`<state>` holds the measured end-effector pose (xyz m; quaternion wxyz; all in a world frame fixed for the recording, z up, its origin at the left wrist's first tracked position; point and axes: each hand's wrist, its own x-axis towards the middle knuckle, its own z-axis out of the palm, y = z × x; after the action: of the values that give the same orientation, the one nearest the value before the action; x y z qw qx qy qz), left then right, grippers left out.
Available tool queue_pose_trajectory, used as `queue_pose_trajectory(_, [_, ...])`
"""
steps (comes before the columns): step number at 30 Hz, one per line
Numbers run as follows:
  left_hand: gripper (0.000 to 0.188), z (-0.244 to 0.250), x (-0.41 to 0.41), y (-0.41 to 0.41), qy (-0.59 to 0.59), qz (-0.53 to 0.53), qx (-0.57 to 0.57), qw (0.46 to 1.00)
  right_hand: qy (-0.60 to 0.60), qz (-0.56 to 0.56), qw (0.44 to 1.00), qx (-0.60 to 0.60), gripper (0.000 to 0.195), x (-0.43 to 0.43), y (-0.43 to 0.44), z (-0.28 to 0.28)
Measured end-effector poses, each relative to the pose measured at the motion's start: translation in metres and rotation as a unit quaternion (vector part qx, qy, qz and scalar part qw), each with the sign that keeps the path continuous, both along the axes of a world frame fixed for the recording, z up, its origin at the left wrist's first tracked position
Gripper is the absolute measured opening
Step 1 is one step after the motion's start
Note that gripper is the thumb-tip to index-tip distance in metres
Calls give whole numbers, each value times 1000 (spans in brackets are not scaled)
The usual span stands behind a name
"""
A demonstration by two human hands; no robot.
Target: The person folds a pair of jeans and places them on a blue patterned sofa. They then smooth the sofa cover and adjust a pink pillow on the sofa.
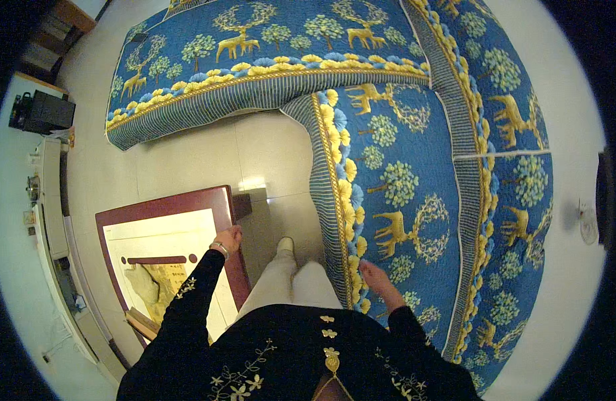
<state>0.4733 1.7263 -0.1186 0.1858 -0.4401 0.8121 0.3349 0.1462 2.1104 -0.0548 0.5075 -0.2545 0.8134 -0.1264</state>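
My left hand [229, 239] rests on the dark red wooden rim of a low table [162, 206], near its right edge; the fingers look curled there. A tray-like insert with a grey stone-like piece [141, 283] lies in the pale tabletop. My right hand [375, 277] is over the edge of a blue quilted sofa cover [408, 165] with golden deer and trees; whether it touches the cloth is not clear. I see nothing held in it.
The covered sofa runs along the top and right. Tiled floor [198, 160] lies between sofa and table. A long white cabinet [52, 200] and a black box-shaped object [50, 113] are at the left. A wooden stool or box [141, 323] stands by the table. A fan-like object is at the far right.
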Motion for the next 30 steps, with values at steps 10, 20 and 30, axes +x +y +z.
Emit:
queue_pose_trajectory(10, [34, 39, 11, -113, -46, -15, 29, 998, 35, 260, 965, 11, 44, -168, -179, -51])
queue_pose_trajectory(20, [37, 61, 73, -151, -44, 275, 21, 960, 125, 290, 949, 19, 39, -242, -484, 56])
queue_pose_trajectory(30, [31, -54, 267, -189, -132, 281, 157, 938, 160, 347, 913, -139, 37, -116, -757, 69])
